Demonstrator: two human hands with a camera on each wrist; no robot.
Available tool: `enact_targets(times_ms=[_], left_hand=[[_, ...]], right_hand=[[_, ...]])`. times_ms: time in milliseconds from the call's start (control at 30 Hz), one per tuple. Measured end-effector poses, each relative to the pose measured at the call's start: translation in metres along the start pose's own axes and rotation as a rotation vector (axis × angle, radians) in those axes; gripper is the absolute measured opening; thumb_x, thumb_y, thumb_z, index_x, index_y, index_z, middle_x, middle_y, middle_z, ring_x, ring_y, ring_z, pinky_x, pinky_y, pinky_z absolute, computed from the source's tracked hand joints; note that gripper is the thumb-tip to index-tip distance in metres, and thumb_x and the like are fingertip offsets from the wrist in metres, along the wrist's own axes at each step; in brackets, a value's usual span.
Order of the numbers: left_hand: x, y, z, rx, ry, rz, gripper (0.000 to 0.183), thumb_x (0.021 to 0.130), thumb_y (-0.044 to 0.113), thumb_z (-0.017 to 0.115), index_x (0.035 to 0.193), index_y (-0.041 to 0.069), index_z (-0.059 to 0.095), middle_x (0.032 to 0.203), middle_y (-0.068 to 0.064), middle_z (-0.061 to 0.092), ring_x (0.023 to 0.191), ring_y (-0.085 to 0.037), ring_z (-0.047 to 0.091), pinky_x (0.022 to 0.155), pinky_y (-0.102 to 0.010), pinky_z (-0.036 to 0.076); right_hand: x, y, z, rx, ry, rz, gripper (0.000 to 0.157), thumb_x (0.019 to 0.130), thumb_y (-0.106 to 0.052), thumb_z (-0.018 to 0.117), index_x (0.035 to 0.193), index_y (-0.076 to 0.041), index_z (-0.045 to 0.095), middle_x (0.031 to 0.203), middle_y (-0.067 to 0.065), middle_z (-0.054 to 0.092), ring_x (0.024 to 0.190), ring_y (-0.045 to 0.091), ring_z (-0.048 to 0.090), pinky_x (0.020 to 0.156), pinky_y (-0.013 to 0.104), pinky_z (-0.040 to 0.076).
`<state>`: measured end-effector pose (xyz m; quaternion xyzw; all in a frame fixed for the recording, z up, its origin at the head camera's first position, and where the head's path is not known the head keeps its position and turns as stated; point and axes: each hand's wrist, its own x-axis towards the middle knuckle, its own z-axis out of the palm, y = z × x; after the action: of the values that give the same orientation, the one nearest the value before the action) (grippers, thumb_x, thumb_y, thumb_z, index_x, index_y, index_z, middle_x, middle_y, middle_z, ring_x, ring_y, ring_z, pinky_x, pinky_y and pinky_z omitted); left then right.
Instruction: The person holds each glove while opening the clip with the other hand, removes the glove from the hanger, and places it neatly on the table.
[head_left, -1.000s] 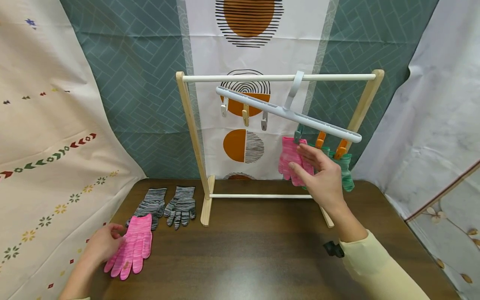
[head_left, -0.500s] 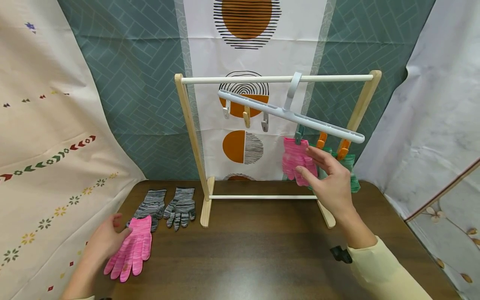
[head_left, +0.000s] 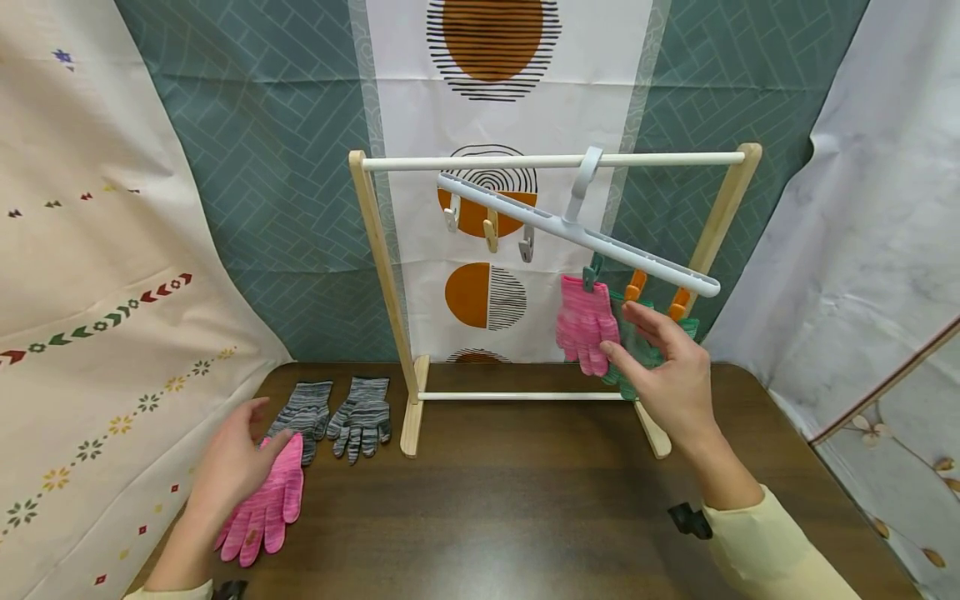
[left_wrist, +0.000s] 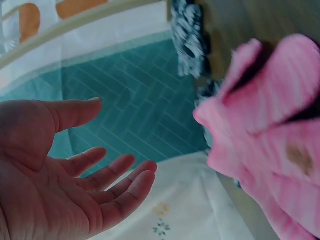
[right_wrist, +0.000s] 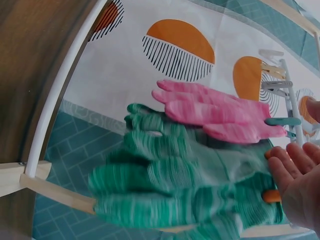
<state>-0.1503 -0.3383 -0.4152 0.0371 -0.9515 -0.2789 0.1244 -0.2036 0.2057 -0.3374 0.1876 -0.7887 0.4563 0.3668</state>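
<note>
My left hand [head_left: 234,467] is above the pink knit glove [head_left: 272,508] on the table, partly hiding it. The left wrist view shows the palm [left_wrist: 55,190] empty with relaxed fingers. My right hand [head_left: 669,371] is by the hanging gloves with thumb and fingers spread apart, holding nothing. A second pink glove [head_left: 583,321] hangs from a teal clip [head_left: 592,272] on a light grey hanger [head_left: 525,217]. Beside it, green gloves [right_wrist: 165,175] hang from orange clips [head_left: 634,286]; my right hand partly covers them in the head view.
Two grey-black knit gloves [head_left: 362,421] lie at the table's left rear. The hanger hooks tilted over the white rod of a wooden rack [head_left: 381,275]. A white clip [head_left: 452,213], a beige clip [head_left: 491,232] and a grey clip [head_left: 527,244] hang without gloves.
My left hand has moved up and right over the pink glove on the table. My right hand has shifted right and slightly down from the hanging pink glove. The hanger and gloves have swung slightly.
</note>
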Motion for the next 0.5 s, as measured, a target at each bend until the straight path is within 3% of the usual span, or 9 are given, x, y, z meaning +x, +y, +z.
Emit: enact_targets(times_ms=[300, 500], left_hand=[[0.002, 0.035, 0.005, -0.081, 0.056, 0.055, 0.067, 0.101, 0.020, 0.075, 0.152, -0.009, 0.043, 0.137, -0.036, 0.054, 0.118, -0.055, 0.058, 0.090, -0.068, 0.049], [0.005, 0.055, 0.010, -0.128, 0.063, 0.075, 0.068, 0.103, 0.026, 0.073, 0.155, -0.003, 0.042, 0.142, -0.032, 0.053, 0.123, -0.052, 0.058, 0.092, -0.067, 0.050]], right_hand=[[-0.002, 0.000, 0.000, -0.003, -0.002, -0.002, 0.062, 0.082, -0.001, 0.092, 0.140, -0.005, 0.068, 0.135, 0.011, 0.071, 0.123, 0.029, 0.069, 0.104, 0.018, 0.047], [-0.001, 0.000, 0.001, 0.001, 0.009, -0.007, 0.063, 0.083, -0.002, 0.091, 0.141, -0.004, 0.067, 0.136, 0.013, 0.070, 0.125, 0.030, 0.068, 0.104, 0.018, 0.046]])
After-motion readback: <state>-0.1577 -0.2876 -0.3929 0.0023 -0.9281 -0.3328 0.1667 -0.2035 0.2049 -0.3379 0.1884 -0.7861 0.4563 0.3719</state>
